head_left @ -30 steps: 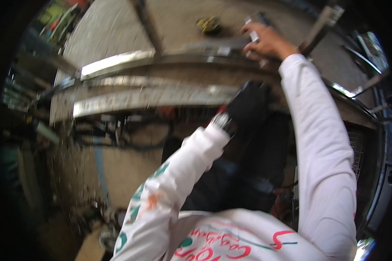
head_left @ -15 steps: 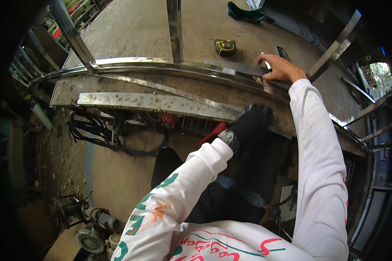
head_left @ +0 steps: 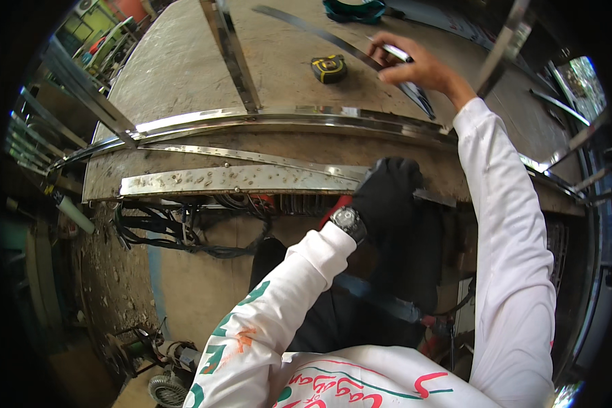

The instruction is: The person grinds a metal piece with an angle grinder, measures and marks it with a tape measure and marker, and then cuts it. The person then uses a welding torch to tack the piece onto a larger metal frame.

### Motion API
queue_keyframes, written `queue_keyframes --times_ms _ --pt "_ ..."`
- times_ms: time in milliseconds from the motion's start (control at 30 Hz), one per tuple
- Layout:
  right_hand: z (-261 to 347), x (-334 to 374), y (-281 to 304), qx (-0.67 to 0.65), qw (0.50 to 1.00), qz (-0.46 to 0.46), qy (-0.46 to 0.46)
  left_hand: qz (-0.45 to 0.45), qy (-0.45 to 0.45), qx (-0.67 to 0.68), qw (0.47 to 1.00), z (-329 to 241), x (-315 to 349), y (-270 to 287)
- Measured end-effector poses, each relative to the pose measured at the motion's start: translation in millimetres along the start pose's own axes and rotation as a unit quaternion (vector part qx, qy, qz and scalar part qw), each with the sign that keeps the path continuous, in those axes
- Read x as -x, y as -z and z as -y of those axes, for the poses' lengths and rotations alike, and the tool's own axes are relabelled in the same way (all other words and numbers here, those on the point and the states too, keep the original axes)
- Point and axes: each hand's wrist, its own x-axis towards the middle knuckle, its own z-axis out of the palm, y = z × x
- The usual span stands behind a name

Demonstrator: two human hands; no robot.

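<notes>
My right hand (head_left: 418, 68) is bare and raised above the table. A white pen (head_left: 396, 53) lies between its fingers, which also pinch a long, thin steel square (head_left: 313, 30); a darker, wider piece shows below the palm. My left hand (head_left: 387, 194), in a black glove with a wristwatch, is closed at the table's front edge, over the right end of a pale flat metal strip (head_left: 183, 180). What its fingers hold is hidden. Behind lies a shiny metal frame rail (head_left: 204, 122). A black and yellow tape measure (head_left: 329, 69) sits left of my right hand.
Metal uprights (head_left: 230, 58) rise from the rail. A narrow perforated strip (head_left: 238, 154) lies slantwise on the worn wooden table (head_left: 163, 61). Dark green goggles (head_left: 353, 10) lie at the back. Black cables (head_left: 163, 228) hang under the front edge; a motor (head_left: 170, 391) stands at lower left.
My right hand has lifted away from the rail, up and slightly left, carrying the pen and the square, which now slants. My left hand stays at the strip. The view has shifted slightly.
</notes>
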Motion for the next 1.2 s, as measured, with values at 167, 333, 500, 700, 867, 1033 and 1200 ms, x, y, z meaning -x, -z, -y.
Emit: queue_keyframes --times_ms 167,333,500,700,867,1033,1200 --pt "83.7 3.9 -0.3 -0.163 0.986 0.024 0.004 -0.080 -0.049 -0.104 0.990 -0.7 10.9 -3.3" --pt "222.9 67.3 -21.6 -0.311 0.945 -0.097 -0.037 -0.208 0.012 0.026 0.978 -29.2 54.7 24.8" --pt "284.0 98.4 -66.4 -0.478 0.870 -0.106 -0.061 -0.058 0.273 0.615 0.738 -1.3 193.9 67.2" --pt "268.1 105.2 -168.4 -0.623 0.770 -0.132 -0.031 -0.238 0.204 0.794 0.521 -77.1 272.7 132.1" --pt "261.7 139.9 -222.7 -0.435 0.883 -0.157 -0.075 -0.259 0.263 0.760 0.535 -60.8 380.3 121.5" --pt "260.4 196.5 -230.6 -0.456 0.855 -0.111 -0.219 -0.370 0.432 0.650 0.503 -66.1 400.9 126.4" --pt "234.7 238.9 -258.4 -0.557 0.726 -0.289 -0.282 -0.098 0.155 -0.026 0.983 -27.6 337.2 127.1"
